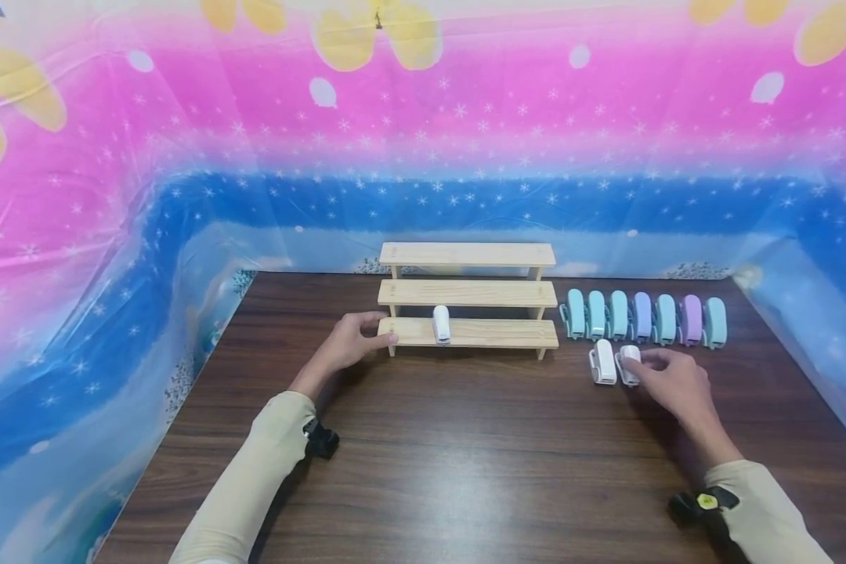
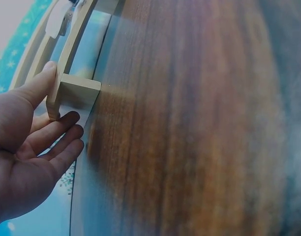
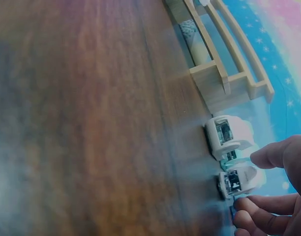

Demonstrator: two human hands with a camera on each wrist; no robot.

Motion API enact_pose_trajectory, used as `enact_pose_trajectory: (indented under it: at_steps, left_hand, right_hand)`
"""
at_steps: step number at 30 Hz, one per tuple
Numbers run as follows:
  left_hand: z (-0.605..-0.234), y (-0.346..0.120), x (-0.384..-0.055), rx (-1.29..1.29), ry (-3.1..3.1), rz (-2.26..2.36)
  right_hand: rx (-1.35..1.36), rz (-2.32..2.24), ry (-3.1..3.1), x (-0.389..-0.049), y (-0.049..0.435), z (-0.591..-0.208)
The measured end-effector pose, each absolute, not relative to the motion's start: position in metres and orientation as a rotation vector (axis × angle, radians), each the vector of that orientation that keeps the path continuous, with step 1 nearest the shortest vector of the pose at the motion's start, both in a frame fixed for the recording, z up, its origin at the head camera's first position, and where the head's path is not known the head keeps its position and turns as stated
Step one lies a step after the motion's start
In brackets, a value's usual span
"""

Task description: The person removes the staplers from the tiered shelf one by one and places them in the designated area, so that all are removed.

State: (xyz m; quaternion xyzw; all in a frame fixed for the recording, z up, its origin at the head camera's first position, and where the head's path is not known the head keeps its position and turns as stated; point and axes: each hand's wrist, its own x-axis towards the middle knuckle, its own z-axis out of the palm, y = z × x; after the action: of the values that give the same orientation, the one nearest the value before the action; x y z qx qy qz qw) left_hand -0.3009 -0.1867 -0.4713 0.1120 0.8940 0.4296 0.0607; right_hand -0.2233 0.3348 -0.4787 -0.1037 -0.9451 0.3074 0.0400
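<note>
In the head view, my left hand (image 1: 348, 341) holds the left end of the lowest step of a three-tier wooden stand (image 1: 507, 333). Its thumb lies on the step, and in the left wrist view its other fingers (image 2: 67, 150) are spread below. My right hand (image 1: 680, 384) has thumb and forefinger around a small white rounded clip-like piece (image 1: 630, 377), whose front shows metal parts in the right wrist view. Just left of it lies a second white piece (image 1: 605, 363). A third white piece (image 1: 441, 324) sits on the lowest step, left of its middle.
Behind the white pieces, several similar ones in mint, blue and purple (image 1: 691, 319) form a row right of the stand. Everything rests on a dark wood-grain table (image 1: 451, 454). A patterned cloth (image 1: 465, 141) hangs along its back and sides.
</note>
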Motion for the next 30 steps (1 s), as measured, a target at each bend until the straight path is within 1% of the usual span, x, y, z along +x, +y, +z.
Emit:
enact_pose_trajectory:
  at_steps: [7,13,30]
  left_hand:
    - [-0.472,-0.187,-0.301,0.342,2.704,1.299]
    - [-0.473,-0.187,-0.302,0.34,2.691,1.316]
    - [-0.473,-0.187,-0.302,0.339,2.688,1.321]
  right_hand:
    - [-0.284,0.964,-2.862,-0.227,0.334,-0.462]
    - [-0.263,0.959,-2.839,-0.23,0.324,-0.445]
    - [0.004,1.009,-2.696,-0.242,0.251,-0.423]
